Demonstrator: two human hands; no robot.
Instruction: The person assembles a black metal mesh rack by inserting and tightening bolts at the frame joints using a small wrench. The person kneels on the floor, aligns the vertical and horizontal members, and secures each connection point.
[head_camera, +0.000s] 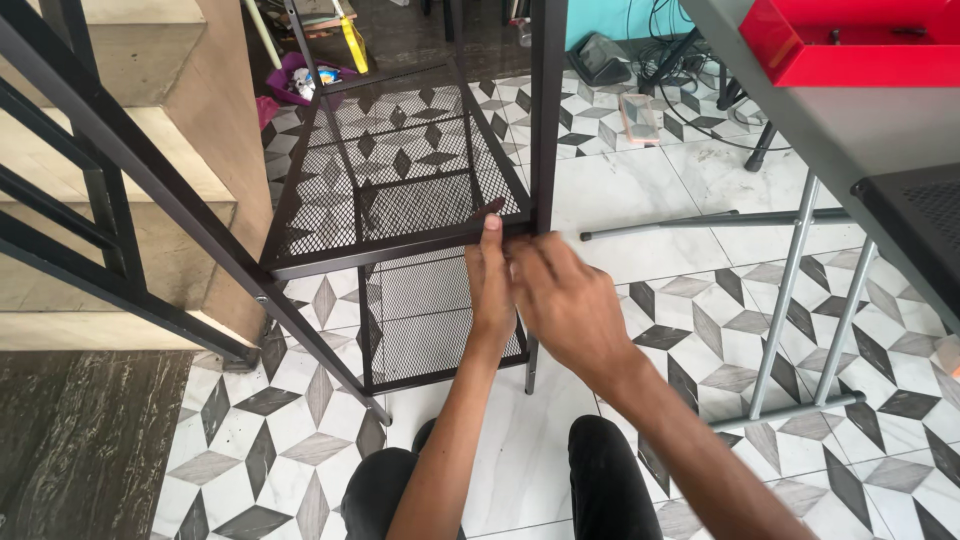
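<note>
1. A black metal rack is standing on the floor in front of the person, just ahead of the knees. Its shelves are made of fine wire mesh with a flat metal frame around them.
2. The upper shelf is looking like a flat grid, and under it a lower mesh shelf is showing, also black and rectangular.
3. A straight black post of square shape is rising at the right front corner of the rack.
4. The left hand is lying along the front edge of the upper shelf, the thumb pointing up and pressing against the frame near the corner. The fingers are partly hidden, so I cannot tell if they are closing on something.
5. The right hand is touching the same corner beside the post, fingers bent and a little blurred; I cannot tell whether it is holding a small part.
6. The floor is showing smooth tiles, some marble white, some with grey and black diamond shapes.
7. At the left, a black railing is running along beige stairs.
8. At the right, a grey table on thin metal legs is carrying a red tray.
</note>
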